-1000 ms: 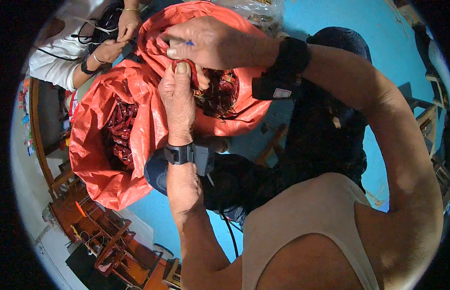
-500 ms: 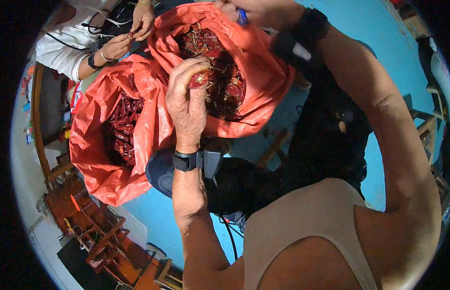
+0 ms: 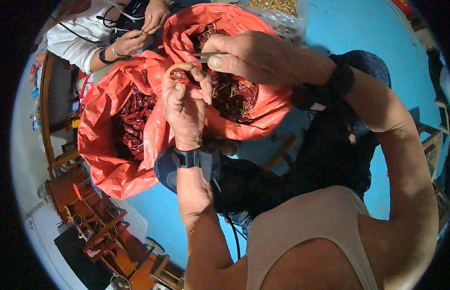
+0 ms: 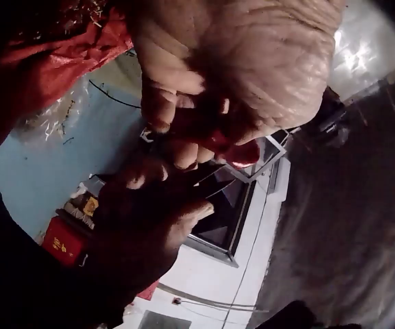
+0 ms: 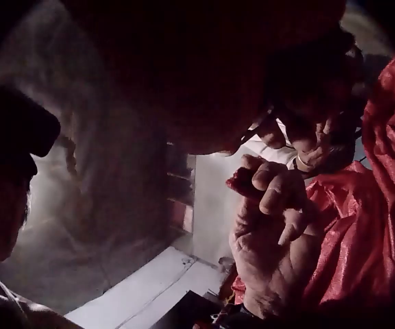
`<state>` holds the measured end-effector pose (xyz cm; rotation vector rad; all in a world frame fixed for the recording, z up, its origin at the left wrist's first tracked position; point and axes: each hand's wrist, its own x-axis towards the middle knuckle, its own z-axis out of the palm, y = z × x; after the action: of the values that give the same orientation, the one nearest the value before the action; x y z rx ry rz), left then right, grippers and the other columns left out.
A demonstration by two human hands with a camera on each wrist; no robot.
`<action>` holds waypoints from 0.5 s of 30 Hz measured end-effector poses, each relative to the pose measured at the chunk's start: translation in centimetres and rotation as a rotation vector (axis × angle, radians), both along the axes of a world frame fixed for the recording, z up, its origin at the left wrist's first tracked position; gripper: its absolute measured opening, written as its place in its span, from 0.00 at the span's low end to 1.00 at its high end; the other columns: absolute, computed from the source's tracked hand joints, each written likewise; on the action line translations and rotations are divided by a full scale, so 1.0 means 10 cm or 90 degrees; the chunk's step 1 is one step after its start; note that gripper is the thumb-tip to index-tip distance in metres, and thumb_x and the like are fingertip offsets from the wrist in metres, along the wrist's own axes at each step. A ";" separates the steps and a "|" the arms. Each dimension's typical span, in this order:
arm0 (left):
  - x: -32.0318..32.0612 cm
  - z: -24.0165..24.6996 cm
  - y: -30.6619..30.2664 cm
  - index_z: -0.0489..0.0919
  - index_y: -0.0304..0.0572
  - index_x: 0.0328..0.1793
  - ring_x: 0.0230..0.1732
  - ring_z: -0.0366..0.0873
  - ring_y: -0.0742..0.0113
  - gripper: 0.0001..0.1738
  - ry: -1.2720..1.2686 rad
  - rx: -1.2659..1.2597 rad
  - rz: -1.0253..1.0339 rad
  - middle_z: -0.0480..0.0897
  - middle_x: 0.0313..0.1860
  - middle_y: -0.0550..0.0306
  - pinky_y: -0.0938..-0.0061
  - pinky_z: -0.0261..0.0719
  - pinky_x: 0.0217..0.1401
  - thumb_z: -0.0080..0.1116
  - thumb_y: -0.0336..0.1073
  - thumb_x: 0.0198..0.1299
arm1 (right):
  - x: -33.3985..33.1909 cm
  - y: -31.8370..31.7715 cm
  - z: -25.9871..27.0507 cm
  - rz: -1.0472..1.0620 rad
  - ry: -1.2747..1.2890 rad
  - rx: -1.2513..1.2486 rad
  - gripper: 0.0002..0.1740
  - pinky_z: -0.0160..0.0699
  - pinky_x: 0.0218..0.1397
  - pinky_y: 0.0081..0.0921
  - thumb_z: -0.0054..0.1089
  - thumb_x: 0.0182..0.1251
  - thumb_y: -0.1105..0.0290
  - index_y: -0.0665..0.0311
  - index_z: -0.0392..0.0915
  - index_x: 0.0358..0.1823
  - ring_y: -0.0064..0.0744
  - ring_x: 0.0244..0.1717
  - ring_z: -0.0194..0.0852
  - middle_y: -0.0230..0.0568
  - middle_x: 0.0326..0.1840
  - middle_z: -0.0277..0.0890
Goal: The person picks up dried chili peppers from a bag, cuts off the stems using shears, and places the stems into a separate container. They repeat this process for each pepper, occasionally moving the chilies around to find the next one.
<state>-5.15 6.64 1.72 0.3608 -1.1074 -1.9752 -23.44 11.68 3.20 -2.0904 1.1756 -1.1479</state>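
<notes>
In the head view the left hand (image 3: 186, 108) pinches a red chili (image 3: 180, 76) between thumb and fingers, over the edge of the right-hand red sack (image 3: 229, 129). The right hand (image 3: 256, 57) holds scissors (image 3: 201, 55), of which only thin metal blades show, just above the chili. The left wrist view shows the chili's red end (image 4: 244, 153) under the left palm (image 4: 238, 62), and the dark blades near the right thumb. In the right wrist view the left hand (image 5: 273, 233) grips the chili (image 5: 242, 184); the right hand is mostly in shadow.
A second red sack (image 3: 96, 140) of dried chilies (image 3: 134, 121) stands at the left. Another person's hands (image 3: 133, 41) are at the top left. A clear plastic bag (image 3: 287, 21) lies behind the sacks, and wooden furniture (image 3: 106, 232) stands lower left.
The right hand swung away to the upper right, then came back to the left hand with the blades showing. The left hand has turned, with its fingers and the chili now facing up.
</notes>
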 end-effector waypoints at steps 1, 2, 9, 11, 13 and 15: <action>0.01 0.01 -0.01 0.65 0.39 0.52 0.30 0.74 0.65 0.23 -0.001 -0.002 0.002 0.74 0.35 0.53 0.80 0.75 0.26 0.56 0.37 0.50 | 0.03 0.00 -0.02 -0.026 0.007 -0.042 0.15 0.69 0.33 0.32 0.44 0.63 0.60 0.67 0.69 0.37 0.42 0.31 0.73 0.48 0.27 0.69; 0.02 0.01 -0.01 0.65 0.39 0.53 0.28 0.73 0.66 0.24 -0.010 0.003 0.003 0.74 0.35 0.53 0.81 0.74 0.24 0.56 0.36 0.49 | 0.06 0.00 -0.03 -0.052 0.014 -0.084 0.15 0.69 0.29 0.34 0.45 0.62 0.59 0.66 0.68 0.33 0.43 0.27 0.72 0.46 0.23 0.68; 0.06 -0.01 -0.02 0.61 0.47 0.58 0.24 0.70 0.69 0.27 0.042 0.018 -0.043 0.74 0.40 0.52 0.81 0.72 0.19 0.53 0.36 0.51 | 0.09 0.04 -0.03 -0.090 0.121 -0.155 0.16 0.67 0.22 0.39 0.49 0.58 0.57 0.64 0.67 0.25 0.49 0.21 0.70 0.47 0.17 0.66; 0.05 0.01 0.00 0.62 0.48 0.58 0.25 0.70 0.69 0.26 0.030 0.011 -0.038 0.74 0.41 0.52 0.82 0.72 0.19 0.54 0.38 0.53 | 0.13 0.05 -0.03 -0.107 0.096 -0.136 0.16 0.67 0.22 0.40 0.50 0.57 0.56 0.64 0.67 0.25 0.49 0.20 0.71 0.47 0.16 0.66; 0.01 0.02 0.04 0.64 0.46 0.56 0.29 0.71 0.70 0.26 0.028 -0.006 0.006 0.74 0.42 0.54 0.81 0.73 0.23 0.55 0.45 0.54 | 0.14 0.05 -0.03 -0.126 0.070 -0.113 0.17 0.68 0.22 0.40 0.51 0.56 0.56 0.64 0.67 0.25 0.49 0.19 0.71 0.46 0.16 0.67; 0.04 -0.05 0.01 0.64 0.44 0.56 0.31 0.71 0.70 0.28 -0.043 -0.066 0.023 0.74 0.42 0.55 0.81 0.74 0.27 0.56 0.48 0.53 | 0.14 0.04 -0.05 -0.136 0.109 -0.163 0.17 0.68 0.22 0.40 0.52 0.55 0.55 0.64 0.68 0.25 0.49 0.20 0.71 0.46 0.15 0.67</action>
<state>-4.71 6.77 1.21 0.3918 -1.2334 -1.8779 -22.05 12.07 2.68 -2.3374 1.4252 -1.2937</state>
